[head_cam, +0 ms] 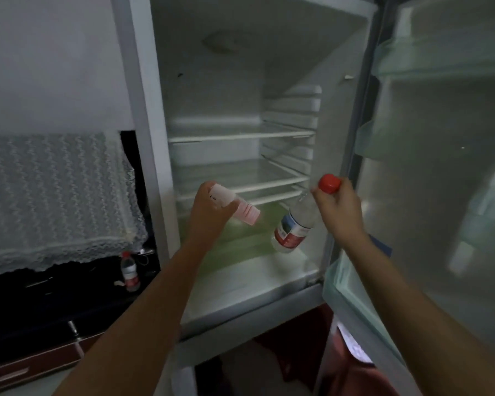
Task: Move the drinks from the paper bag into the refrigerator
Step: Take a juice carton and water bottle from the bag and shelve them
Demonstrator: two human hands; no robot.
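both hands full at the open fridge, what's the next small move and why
Probably lower the right hand so the water bottle, held by its cap and tilted over the bottom of the fridge, stands there; the left hand holds the pink drink too.

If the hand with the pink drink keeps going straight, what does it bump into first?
Likely nothing soon. The left hand, gripping the pink drink, points into the bottom of the refrigerator, just under the lower shelf. The way looks free there, but blur hides the depth.
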